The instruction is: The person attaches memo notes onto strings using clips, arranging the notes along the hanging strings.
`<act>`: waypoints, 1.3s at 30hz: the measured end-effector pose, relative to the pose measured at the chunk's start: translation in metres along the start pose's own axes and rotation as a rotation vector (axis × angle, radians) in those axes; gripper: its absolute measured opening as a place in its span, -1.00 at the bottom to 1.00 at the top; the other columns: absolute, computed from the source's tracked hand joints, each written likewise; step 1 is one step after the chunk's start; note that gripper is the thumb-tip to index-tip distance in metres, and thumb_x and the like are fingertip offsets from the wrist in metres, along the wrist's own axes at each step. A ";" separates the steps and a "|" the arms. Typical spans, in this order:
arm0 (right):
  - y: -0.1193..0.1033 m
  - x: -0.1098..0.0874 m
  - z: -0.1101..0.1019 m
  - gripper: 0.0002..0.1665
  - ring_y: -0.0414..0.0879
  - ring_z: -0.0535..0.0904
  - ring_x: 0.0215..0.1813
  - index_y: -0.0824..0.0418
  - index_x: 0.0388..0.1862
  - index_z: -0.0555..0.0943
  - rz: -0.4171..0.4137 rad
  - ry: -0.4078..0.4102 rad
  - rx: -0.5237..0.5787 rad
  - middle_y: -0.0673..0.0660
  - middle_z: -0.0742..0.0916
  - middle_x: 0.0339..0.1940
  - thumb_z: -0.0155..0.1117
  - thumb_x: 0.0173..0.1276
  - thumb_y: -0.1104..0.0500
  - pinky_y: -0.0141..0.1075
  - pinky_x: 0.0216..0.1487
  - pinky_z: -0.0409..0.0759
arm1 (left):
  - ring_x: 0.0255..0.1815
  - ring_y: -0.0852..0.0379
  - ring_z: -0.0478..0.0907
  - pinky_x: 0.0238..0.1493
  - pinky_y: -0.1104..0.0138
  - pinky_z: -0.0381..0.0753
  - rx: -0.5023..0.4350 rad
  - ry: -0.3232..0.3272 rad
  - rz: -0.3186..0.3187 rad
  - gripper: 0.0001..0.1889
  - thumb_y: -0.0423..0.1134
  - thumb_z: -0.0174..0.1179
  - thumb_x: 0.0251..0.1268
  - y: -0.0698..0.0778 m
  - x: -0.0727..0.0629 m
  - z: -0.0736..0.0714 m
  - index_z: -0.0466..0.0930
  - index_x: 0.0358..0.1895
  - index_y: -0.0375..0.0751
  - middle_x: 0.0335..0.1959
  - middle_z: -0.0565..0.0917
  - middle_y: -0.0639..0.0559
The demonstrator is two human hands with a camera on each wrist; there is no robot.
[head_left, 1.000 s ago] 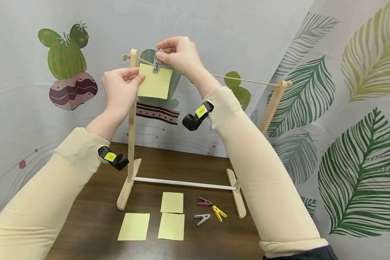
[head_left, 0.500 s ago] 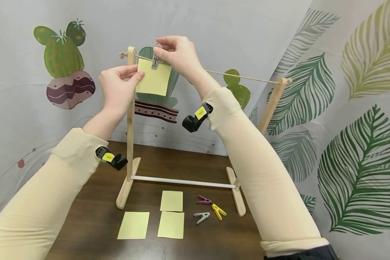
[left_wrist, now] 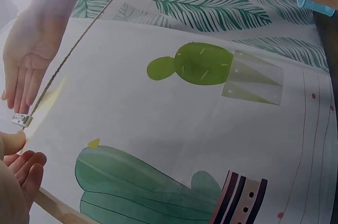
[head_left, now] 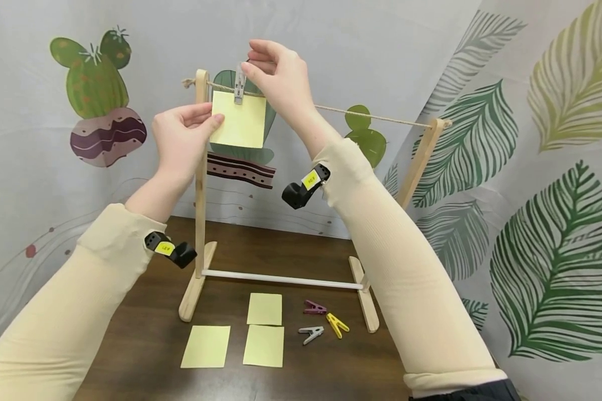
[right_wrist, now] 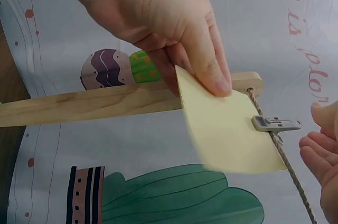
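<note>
In the head view, a pale yellow sticky note hangs at the left end of the rope, with a grey clothespin clamped over its top edge and the rope. My left hand pinches the note's left edge between thumb and fingers. Just right of the clothespin is my right hand. The right wrist view shows a gap between the right hand's fingertips and the clothespin, and nothing in that hand. The left wrist view catches the right hand with its fingers extended beside the clothespin.
The rope runs between two wooden posts, joined low down by a white rod. On the brown table lie three yellow notes and, to their right, purple, yellow and grey clothespins. A patterned curtain hangs behind.
My right hand has let go of the grey clothespin and drawn slightly up and right. The clothespin stays on the rope and note. My left hand still pinches the note's edge.
</note>
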State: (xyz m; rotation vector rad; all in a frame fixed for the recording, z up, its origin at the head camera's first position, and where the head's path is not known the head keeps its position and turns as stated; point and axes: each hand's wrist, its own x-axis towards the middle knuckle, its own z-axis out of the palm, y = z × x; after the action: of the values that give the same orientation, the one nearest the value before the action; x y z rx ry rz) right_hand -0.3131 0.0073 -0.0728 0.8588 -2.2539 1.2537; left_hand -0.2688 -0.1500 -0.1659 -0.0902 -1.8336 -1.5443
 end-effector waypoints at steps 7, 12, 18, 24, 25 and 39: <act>0.009 -0.019 -0.004 -0.60 -0.14 0.67 0.08 0.32 0.18 0.58 -0.074 0.095 0.133 0.20 0.72 0.09 0.27 0.38 0.28 -0.55 0.10 0.53 | -0.07 0.31 0.68 0.03 0.47 0.59 -0.014 -0.016 -0.036 -0.55 -0.09 0.41 0.16 -0.009 -0.011 0.000 0.68 0.08 -0.24 0.02 0.72 -0.14; 0.024 -0.045 -0.007 -0.65 -0.09 0.69 0.00 0.39 0.10 0.60 -0.103 0.143 0.265 0.28 0.73 0.02 0.28 0.35 0.33 -0.45 0.12 0.56 | -0.14 0.36 0.68 0.00 0.49 0.61 -0.055 -0.001 -0.051 -0.58 -0.14 0.42 0.15 -0.023 -0.021 0.003 0.68 0.06 -0.26 -0.01 0.73 -0.15; 0.057 -0.082 -0.005 -0.66 -0.11 0.70 -0.05 0.43 0.07 0.60 -0.103 0.155 0.328 0.32 0.73 -0.02 0.29 0.34 0.33 -0.33 0.12 0.61 | -0.23 0.44 0.69 -0.01 0.47 0.63 -0.039 -0.024 -0.029 -0.58 -0.17 0.39 0.20 -0.051 -0.039 0.010 0.66 0.08 -0.32 -0.11 0.77 -0.12; 0.095 -0.118 0.001 -0.67 -0.28 0.70 -0.14 0.49 0.04 0.59 -0.078 0.181 0.335 0.41 0.72 -0.05 0.28 0.33 0.36 -0.30 0.05 0.65 | -0.27 0.55 0.62 -0.03 0.49 0.62 -0.008 -0.125 -0.031 -0.58 -0.19 0.37 0.22 -0.082 -0.065 0.017 0.63 0.11 -0.29 -0.02 0.72 -0.23; 0.102 -0.123 0.002 -0.68 -0.32 0.70 -0.15 0.49 0.03 0.59 -0.062 0.187 0.338 0.42 0.72 -0.05 0.28 0.33 0.36 -0.32 0.03 0.66 | -0.27 0.56 0.61 -0.04 0.51 0.61 -0.009 -0.153 -0.042 -0.58 -0.19 0.37 0.22 -0.088 -0.070 0.019 0.63 0.12 -0.29 -0.01 0.72 -0.23; 0.192 -0.213 0.019 -0.70 -0.38 0.66 -0.18 0.51 0.01 0.59 0.154 0.189 0.333 0.49 0.70 -0.07 0.27 0.34 0.37 -0.50 -0.03 0.61 | 0.03 -0.05 0.69 -0.06 0.50 0.59 -0.025 -0.383 -0.208 -0.53 -0.15 0.40 0.18 -0.166 -0.132 0.041 0.62 0.13 -0.29 0.04 0.70 -0.21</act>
State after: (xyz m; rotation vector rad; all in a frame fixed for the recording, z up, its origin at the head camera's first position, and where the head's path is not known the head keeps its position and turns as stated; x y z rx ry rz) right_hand -0.2937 0.1346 -0.3298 0.6513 -2.0251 1.7377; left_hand -0.2724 -0.1093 -0.3780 -0.2261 -2.1771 -1.7897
